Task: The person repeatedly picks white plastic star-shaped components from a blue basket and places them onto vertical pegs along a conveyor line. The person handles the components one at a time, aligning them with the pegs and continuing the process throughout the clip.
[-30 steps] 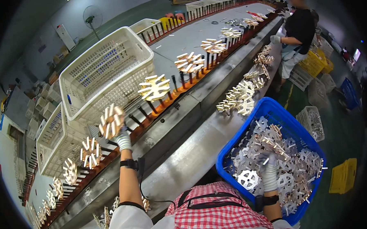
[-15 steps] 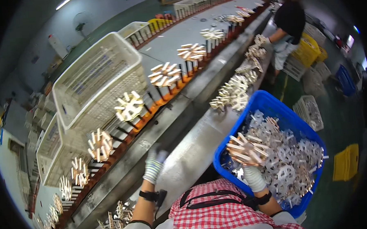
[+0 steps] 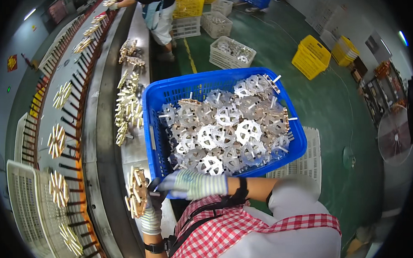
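Note:
My left hand (image 3: 155,201), in a striped-cuff glove, grips a coppery disc with white pegs (image 3: 138,191) standing out of it, over the metal ledge. Palm downward, my right hand (image 3: 187,184) reaches across the near left corner of the blue basket (image 3: 222,76), its fingertips close to the left hand. Those fingers are blurred and partly overlapped, so whether they hold anything does not show. Many silvery toothed discs (image 3: 227,115), some with a white peg upright, fill the basket.
Pegged pieces (image 3: 128,102) lie piled along the metal ledge. On the left runs a line of dark posts (image 3: 71,155), some bearing pegged discs (image 3: 58,188). A co-worker (image 3: 160,20) stands at the far end. White crates (image 3: 232,52) and yellow crates (image 3: 311,57) sit on the green floor.
The view has turned right, toward the basket. A pegged disc that was in my right hand is now in my left. My right hand has come across to the left hand.

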A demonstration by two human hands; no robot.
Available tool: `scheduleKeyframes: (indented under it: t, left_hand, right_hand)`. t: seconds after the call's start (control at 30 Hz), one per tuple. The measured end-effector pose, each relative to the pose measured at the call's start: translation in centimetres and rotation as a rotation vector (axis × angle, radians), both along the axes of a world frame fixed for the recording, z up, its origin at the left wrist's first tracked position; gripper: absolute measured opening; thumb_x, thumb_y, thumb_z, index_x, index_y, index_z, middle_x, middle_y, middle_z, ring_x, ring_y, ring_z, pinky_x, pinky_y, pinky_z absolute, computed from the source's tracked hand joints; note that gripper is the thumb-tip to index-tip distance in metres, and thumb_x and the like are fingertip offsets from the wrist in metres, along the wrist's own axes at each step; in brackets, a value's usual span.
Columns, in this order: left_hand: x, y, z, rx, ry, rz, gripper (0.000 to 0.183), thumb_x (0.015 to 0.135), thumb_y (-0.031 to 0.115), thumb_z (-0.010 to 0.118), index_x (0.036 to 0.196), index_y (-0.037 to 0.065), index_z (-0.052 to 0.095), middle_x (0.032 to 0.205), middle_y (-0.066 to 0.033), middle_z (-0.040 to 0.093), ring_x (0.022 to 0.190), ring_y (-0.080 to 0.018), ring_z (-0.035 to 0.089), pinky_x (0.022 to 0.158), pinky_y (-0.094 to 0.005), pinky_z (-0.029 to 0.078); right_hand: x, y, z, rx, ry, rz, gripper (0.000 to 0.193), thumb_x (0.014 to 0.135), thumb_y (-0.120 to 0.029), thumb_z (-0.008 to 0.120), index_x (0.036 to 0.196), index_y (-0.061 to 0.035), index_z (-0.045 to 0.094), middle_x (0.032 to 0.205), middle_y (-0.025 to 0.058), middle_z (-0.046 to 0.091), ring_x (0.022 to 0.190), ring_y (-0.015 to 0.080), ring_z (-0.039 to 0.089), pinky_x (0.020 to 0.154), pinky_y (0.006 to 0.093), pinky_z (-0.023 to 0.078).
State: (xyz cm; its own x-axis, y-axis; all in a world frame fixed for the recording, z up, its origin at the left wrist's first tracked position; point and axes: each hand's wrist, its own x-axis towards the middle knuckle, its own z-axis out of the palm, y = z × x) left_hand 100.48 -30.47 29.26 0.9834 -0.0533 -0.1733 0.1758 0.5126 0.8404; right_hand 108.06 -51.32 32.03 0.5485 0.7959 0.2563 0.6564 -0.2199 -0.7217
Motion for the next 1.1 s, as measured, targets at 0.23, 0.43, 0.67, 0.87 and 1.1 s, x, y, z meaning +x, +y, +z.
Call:
scheduleKeyframes:
  t: [0.23,0.43,0.67,0.87,1.1]
  left_hand:
    - [0.7,0.7,1.8,0.068,0.18,0.089,0.076,0.088,0.062,0.059,0.146,0.019,0.035,0.118,-0.0104,0.059,0.088,-0.0204,0.065,0.074,-0.033,0.057]
    - [1.1,1.5,1.4,0.202,0.277,0.236,0.078,0.087,0.064,0.058,0.145,0.015,0.038,0.114,-0.0081,0.058,0.09,-0.0166,0.063,0.076,-0.0297,0.054]
    - [2.2,0.3,0.9,0.208,0.336,0.365,0.069,0.087,0.059,0.063,0.138,0.016,0.045,0.11,-0.01,0.063,0.09,-0.0196,0.066,0.077,-0.0355,0.055]
    - [0.3,0.5,-3.5,0.182,0.506,0.481,0.071,0.085,0.059,0.065,0.137,0.015,0.044,0.106,-0.0145,0.063,0.079,-0.0252,0.067,0.067,-0.0401,0.057]
    - [0.4,0.6,-0.4,0.151,0.273,0.371,0.078,0.084,0.058,0.066,0.138,0.007,0.043,0.113,-0.0174,0.063,0.101,-0.0318,0.066,0.087,-0.0472,0.056]
  right_hand:
    - [10.3,-24.1,-2.5,-0.739,-0.125,-1.085,0.031,0.083,-0.025,0.057,0.102,-0.0038,0.068,0.094,0.0216,0.068,0.09,0.038,0.066,0.083,0.0463,0.052]
    - [14.5,-42.9,-2.5,-0.998,-0.419,-1.637,0.049,0.087,-0.032,0.056,0.127,-0.0048,0.055,0.13,0.0178,0.054,0.12,0.0364,0.051,0.095,0.0504,0.043]
    - [21.3,-52.2,1.2,-1.213,-0.263,-1.491,0.04,0.084,-0.021,0.058,0.123,-0.015,0.058,0.124,0.0078,0.059,0.116,0.0276,0.055,0.093,0.0473,0.045]
    - [26.9,-56.6,-0.7,-1.323,-0.437,-1.227,0.041,0.085,-0.023,0.053,0.124,-0.0136,0.06,0.126,0.0099,0.059,0.118,0.0305,0.055,0.095,0.047,0.045]
    - [24.2,-65.6,-6.2,-1.707,-0.138,-1.01,0.039,0.08,-0.038,0.063,0.107,-0.0105,0.069,0.111,0.016,0.068,0.105,0.0313,0.065,0.088,0.0433,0.052]
